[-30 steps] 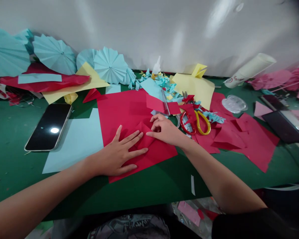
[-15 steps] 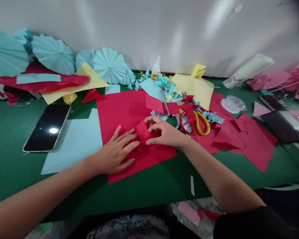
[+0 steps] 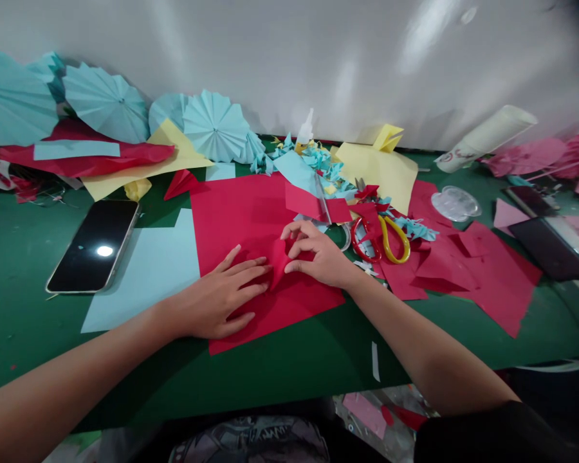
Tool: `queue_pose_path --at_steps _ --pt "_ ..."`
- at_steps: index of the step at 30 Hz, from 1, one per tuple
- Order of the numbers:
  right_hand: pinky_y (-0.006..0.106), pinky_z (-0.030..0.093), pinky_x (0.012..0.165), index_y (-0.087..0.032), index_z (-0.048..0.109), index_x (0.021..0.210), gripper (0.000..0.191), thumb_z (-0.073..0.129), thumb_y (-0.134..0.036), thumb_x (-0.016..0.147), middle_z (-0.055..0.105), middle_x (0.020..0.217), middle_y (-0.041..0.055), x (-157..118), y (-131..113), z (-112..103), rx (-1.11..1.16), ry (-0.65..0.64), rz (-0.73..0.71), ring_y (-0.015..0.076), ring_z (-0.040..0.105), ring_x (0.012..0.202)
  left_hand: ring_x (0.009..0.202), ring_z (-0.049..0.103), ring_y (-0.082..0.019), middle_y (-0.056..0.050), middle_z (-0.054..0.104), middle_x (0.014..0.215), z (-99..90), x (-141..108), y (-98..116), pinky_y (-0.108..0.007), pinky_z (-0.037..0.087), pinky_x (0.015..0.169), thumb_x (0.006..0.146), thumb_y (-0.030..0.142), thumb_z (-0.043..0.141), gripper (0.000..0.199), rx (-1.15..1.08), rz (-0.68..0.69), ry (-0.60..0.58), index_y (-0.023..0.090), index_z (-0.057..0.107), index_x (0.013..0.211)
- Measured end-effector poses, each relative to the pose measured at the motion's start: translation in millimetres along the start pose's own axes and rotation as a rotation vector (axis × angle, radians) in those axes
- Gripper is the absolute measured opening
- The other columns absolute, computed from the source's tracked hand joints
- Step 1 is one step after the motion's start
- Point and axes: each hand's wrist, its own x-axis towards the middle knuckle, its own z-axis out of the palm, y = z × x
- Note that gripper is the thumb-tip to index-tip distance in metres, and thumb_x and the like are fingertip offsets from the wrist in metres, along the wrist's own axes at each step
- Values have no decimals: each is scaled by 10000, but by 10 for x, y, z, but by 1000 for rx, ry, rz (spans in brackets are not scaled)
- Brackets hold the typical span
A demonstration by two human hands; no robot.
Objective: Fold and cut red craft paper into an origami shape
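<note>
Pinching folded red piece [image 3: 278, 262], right grip [image 3: 319, 258] likely steadies its crease. Left grip [image 3: 219, 298], spread, rests alongside on red sheet [image 3: 236, 212].

Wall [image 3: 280, 58]: grey, smooth, glossy, with pale streaks [image 3: 427, 32] of reflected light; small round disc [image 3: 468, 15] at upper right. Table [image 3: 328, 360]: green top, far edge along the wall. Floor [image 3: 390, 444]: greyish, partly visible below the table's near edge, strewn with pink and red scraps [image 3: 365, 413].
</note>
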Motion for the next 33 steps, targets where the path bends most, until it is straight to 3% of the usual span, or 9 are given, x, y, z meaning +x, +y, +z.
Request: queue_pose_path --at_steps 5,10,14,24,33 --pt "397 415 861 -180 540 601 263 678 -359 736 472 977 58 16 18 28 90 56 15 180 497 912 1286 372 -293 -205 525 1246 24 16 59 -499 260 1087 871 241 443 345 4 26 33 62 538 1150" --pt "389 404 865 -187 527 615 291 650 -414 750 443 918 44 24 58 39 123 114 53 171 483 883 1317 322 -286 -202 472 1314 55 13 60 -490 256 1093 882 269 429 423 2 46 14 47 464 1240" --pt "404 394 898 -183 542 642 266 627 -399 772 451 964 59 34 60 24 93 44 59 178 481 915 1324 309 -288 -190 429 1357 77 11 54 -510 222 1097 888 292 431 485 9 36 -18 86 396 1325" --pt "417 362 981 -194 529 629 285 737 -388 656 445 1138 65 90 9 -69 46 -138 124 224 429 1113 1324 302 -301 -184 422 1365 51 31 99 -547 198 1086 907 326 420 442 22 10 -21 152 440 1313" --pt "398 390 919 -170 507 570 272 727 -295 670 451 1110 76 147 -15 16 58 -87 193 202 474 1028 1296 350 -318 -182 472 1327 71 37 152 -547 185 1087 923 336 382 448 61 -10 -18 115 449 1307"
